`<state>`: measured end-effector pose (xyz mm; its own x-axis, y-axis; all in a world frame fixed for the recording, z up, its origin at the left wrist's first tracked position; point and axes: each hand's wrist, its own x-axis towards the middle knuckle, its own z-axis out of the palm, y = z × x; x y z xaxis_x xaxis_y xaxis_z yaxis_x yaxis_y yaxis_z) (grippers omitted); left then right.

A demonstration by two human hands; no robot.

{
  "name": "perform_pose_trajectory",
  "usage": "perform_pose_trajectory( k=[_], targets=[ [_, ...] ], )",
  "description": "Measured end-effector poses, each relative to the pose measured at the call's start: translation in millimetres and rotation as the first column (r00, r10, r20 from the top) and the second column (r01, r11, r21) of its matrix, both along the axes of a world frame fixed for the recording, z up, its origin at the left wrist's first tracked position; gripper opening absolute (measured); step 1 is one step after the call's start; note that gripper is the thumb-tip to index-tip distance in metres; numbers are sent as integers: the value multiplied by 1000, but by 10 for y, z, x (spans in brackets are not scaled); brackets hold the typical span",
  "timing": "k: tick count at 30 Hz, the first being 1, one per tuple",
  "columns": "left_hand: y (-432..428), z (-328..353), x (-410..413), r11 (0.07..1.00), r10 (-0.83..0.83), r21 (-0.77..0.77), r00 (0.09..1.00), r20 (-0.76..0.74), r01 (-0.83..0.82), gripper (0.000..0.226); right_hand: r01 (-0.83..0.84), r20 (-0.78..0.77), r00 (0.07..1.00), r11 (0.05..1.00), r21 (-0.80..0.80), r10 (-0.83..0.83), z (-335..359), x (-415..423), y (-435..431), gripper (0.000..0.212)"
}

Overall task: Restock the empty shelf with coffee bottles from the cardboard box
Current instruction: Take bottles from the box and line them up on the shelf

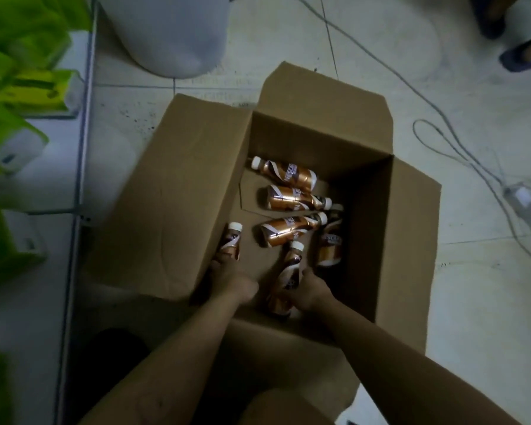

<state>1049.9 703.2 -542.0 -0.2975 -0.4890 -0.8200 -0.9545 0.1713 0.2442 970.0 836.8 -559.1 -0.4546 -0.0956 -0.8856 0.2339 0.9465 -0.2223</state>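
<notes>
Gripping 1 bottle (231,243) each, caps away: left hand (232,282), right hand (311,289).

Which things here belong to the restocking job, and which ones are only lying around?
Job: cardboard box; left hand gripping one coffee bottle; right hand gripping another bottle; four loose bottles.
Lying about: green packs; white bin; power strip; sandal.

Copper-and-brown swirled coffee bottles (292,197) with white caps lie in a plain tan cardboard box (178,191) beside lime-green packs (10,56).
</notes>
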Motion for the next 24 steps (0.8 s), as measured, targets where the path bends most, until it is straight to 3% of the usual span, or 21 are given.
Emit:
perform_pose_trajectory(
  k=[4,7,9,13,21,24],
  targets=[
    [84,-140,-103,988,-108,-101,991,78,116,78,43,26,999,999,31,-43,-231,84,38,78],
    [83,-300,-118,988,-125,-78,988,87,132,96,78,17,997,997,11,-78,-358,109,21,78],
    [59,-410,-113,995,-94,-32,994,63,96,96,104,14,994,995,0,-104,-422,111,1,80],
    [27,-458,-126,990,-140,-11,989,56,141,67,127,23,992,992,-14,-127,-488,69,2,84],
    [-37,-26,-94,999,8,-32,998,-58,-10,64,146,4,989,971,-190,-148,-181,-45,114,78],
    [-72,285,-79,999,-7,-44,992,-128,1,66,133,-2,990,951,-278,-139,114,-97,75,78]
  ],
)
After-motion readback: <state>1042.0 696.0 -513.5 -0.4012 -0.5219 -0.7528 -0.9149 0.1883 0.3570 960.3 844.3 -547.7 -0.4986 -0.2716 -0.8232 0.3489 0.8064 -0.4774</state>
